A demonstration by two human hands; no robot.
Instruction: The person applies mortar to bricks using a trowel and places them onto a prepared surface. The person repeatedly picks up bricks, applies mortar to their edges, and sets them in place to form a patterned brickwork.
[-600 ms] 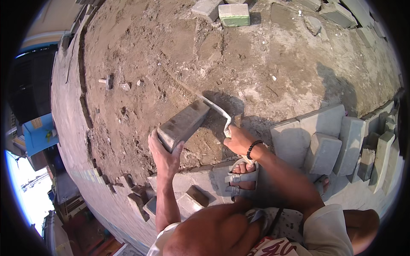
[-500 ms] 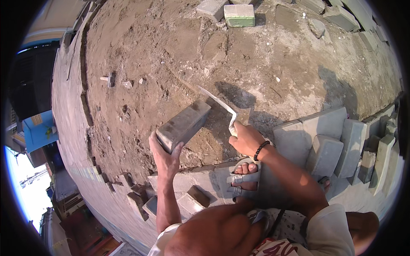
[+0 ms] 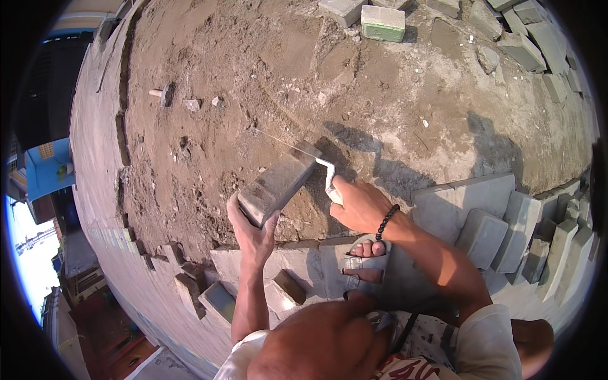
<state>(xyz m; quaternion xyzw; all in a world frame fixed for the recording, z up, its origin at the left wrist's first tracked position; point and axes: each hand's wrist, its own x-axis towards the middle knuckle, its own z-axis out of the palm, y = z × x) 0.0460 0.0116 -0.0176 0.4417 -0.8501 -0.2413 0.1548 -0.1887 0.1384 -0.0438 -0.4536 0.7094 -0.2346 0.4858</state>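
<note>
My left hand (image 3: 253, 234) is closed round the near end of a grey concrete paving block (image 3: 278, 185), thumb on one side and fingers on the other. The block points up and to the right, tilted over the bare soil. In my right hand (image 3: 362, 206) is a trowel (image 3: 329, 174) with a white cranked neck. Its blade shows almost edge-on as a thin line past the block's far end. Whether blade and block touch, I cannot tell.
Laid pavers (image 3: 465, 196) border the soil at right, with loose blocks (image 3: 481, 237) on them. More blocks, one with a green side (image 3: 383, 24), lie at the far edge. A hammer (image 3: 166, 95) rests on the soil at left. My sandalled foot (image 3: 364, 266) stands on the near paving.
The trowel has moved left and turned, so its blade now appears edge-on by the block's far end. My left hand still grips the block, and the view has shifted slightly.
</note>
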